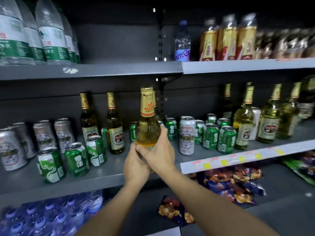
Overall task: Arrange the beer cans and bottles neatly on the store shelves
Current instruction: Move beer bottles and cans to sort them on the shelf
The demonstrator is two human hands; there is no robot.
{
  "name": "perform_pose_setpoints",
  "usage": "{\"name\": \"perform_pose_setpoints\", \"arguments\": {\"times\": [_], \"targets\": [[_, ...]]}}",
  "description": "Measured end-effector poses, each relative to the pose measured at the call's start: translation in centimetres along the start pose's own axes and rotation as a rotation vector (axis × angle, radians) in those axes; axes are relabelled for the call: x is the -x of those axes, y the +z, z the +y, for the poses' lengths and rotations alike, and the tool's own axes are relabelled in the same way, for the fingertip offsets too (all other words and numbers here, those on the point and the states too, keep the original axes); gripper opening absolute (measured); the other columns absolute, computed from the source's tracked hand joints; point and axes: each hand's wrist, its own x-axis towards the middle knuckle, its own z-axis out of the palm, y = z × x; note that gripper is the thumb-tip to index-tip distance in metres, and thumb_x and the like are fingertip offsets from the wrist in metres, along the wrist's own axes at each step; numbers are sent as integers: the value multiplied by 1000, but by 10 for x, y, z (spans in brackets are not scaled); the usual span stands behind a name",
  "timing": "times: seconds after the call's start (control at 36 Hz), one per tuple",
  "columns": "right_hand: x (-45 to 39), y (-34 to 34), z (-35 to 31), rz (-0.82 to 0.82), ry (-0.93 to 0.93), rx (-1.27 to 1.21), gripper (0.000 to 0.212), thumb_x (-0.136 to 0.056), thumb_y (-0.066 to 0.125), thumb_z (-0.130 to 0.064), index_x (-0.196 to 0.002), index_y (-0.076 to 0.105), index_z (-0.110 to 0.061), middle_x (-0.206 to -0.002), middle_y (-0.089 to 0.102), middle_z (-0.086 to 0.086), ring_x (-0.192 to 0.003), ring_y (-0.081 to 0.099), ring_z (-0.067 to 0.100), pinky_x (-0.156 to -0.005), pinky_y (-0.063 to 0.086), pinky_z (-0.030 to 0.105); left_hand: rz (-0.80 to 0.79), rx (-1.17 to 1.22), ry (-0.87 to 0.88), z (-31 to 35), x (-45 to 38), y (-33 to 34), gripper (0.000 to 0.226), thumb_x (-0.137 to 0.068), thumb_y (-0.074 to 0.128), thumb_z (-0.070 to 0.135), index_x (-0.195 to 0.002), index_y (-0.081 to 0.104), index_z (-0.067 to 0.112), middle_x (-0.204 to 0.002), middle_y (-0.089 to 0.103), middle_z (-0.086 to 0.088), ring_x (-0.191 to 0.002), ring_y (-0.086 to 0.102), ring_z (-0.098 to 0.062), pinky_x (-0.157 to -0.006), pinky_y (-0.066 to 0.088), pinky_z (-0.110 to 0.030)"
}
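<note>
Both hands grip beer bottle upright; cap up.

A: Your left hand and right hand both grip the beer bottle, upright.

B: Green cans and silver cans crowd your middle shelf.

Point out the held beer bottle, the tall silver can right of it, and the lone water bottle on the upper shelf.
held beer bottle point(147, 106): head view, gold neck label.
tall silver can point(187, 135): head view, front label.
lone water bottle point(182, 43): head view, clear body.
</note>
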Motion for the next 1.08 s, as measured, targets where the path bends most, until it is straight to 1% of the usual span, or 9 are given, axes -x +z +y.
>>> {"name": "perform_pose_setpoints", "arguments": {"times": [0.14, 0.31, 0.53, 0.61, 0.69, 0.75, 0.83, 0.97, 1.08], "targets": [[27, -75, 33, 53, 74, 108, 72, -72, 74, -50, -125, 29, -32, -115, 60, -7, -105, 61, 23, -80, 48, 34, -128, 40, 31, 40, 55, 51, 35, -82, 61, 39, -112, 44, 38, -95, 67, 3, -85, 64, -23, -72, 55, -45], [58, -172, 86, 138, 199, 215, 72, -72, 73, -52, -127, 30, -32, -114, 60, -8, -103, 61, 23, -78, 46, 33, -277, -41, 20, 99, 124, 127, 25, -85, 57, 37, -106, 45, 31, -93, 68, 2, -84, 63, -28, -66, 50, -36], [94, -296, 154, 312, 378, 281, 63, -71, 74, -53, -111, 31, -31, -99, 53, -13, -102, 60, 24, -70, 37, 31, -541, 10, 73, 173, 196, 230, 27, -79, 60, 43, -97, 44, 31, -84, 63, 8, -79, 62, -23, -67, 50, -35], [99, -340, 179, 381, 417, 316, 62, -71, 74, -49, -113, 32, -33, -97, 50, -17, -103, 60, 23, -72, 34, 29, -611, 37, 88, 201, 217, 273, 26, -81, 58, 45, -100, 46, 33, -88, 65, 8, -79, 62, -21, -69, 50, -33], [100, -380, 205, 439, 439, 362, 62, -69, 75, -50, -109, 29, -38, -96, 51, -17, -102, 61, 23, -74, 41, 31, -688, 78, 108, 226, 233, 310, 22, -84, 57, 39, -103, 48, 32, -94, 66, 5, -84, 62, -21, -73, 50, -30], [96, -403, 224, 469, 454, 371, 63, -68, 76, -51, -106, 26, -41, -94, 51, -19, -102, 61, 22, -75, 43, 31, -749, 131, 178, 240, 240, 335, 35, -86, 62, 25, -119, 50, 26, -106, 64, 4, -98, 61, -21, -82, 46, -24], [89, -430, 247, 507, 471, 388, 69, -67, 76, -55, -116, 30, -38, -97, 53, -19, -103, 61, 21, -74, 40, 31, -836, 168, 229, 260, 243, 361, 46, -86, 65, 13, -129, 48, 16, -106, 55, 8, -108, 58, -18, -79, 36, -16], [47, -485, 299, 582, 462, 409, 69, -65, 78, -56, -114, 32, -37, -100, 56, -17, -100, 60, 18, -72, 39, 30, -861, 222, 194, 299, 233, 448, 44, -87, 62, 20, -129, 51, 17, -109, 64, 0, -102, 61, -20, -85, 47, -27], [-1, -527, 332, 582, 456, 422, 67, -64, 80, -55, -106, 32, -39, -93, 57, -19, -96, 61, 17, -70, 39, 30, -852, 266, 27, 340, 211, 508, 47, -83, 44, 52, -123, 52, 29, -109, 67, -2, -101, 62, -24, -85, 49, -32]]}}
